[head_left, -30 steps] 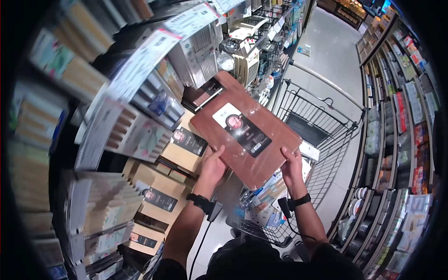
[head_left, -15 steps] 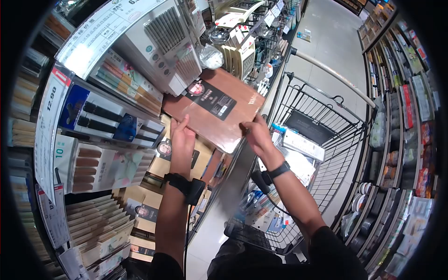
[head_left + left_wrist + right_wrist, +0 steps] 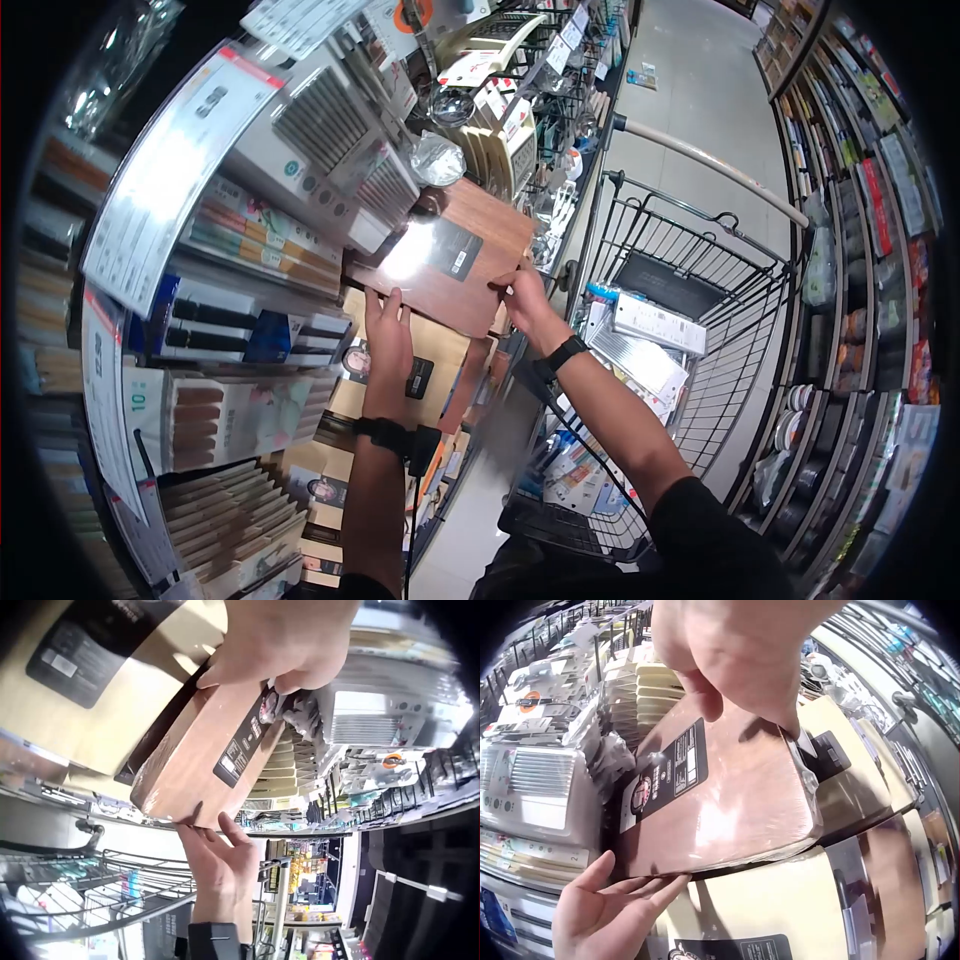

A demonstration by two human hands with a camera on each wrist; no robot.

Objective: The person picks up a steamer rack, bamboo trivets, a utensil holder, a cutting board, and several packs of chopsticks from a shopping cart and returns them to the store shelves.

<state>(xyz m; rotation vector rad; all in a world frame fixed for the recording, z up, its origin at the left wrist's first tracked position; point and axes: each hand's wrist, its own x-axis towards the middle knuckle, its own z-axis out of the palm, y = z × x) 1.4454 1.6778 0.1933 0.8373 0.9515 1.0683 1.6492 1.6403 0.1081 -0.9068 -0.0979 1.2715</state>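
A brown wooden cutting board point(image 3: 490, 235) in clear wrap, with a black label, lies tilted over the shelf, its far left corner under hanging packs. Along its near edge, my left hand point(image 3: 390, 345) touches it with straight fingers; the right wrist view shows these fingers point(image 3: 660, 891) low against the edge, thumb raised. At the right edge my right hand point(image 3: 530, 305) pinches the board between thumb and fingers. Pale cutting boards point(image 3: 440, 340) with similar black labels sit just below it. In the left wrist view, the wrapped side of the brown board point(image 3: 169, 761) shows its thickness.
To the right stands a wire shopping cart point(image 3: 740, 345) holding several packaged goods point(image 3: 655, 325). Price tags point(image 3: 185, 170) and boxed chopsticks point(image 3: 320, 120) jut out at the left. Beyond the board hang cream-coloured utensils point(image 3: 490, 160). Stocked shelves point(image 3: 850, 270) line the aisle's far side.
The brown board has moved left and back, from in front of the cart to over the shelf of boards. Both hands travelled with it, the left one now with straight fingers at the near edge.
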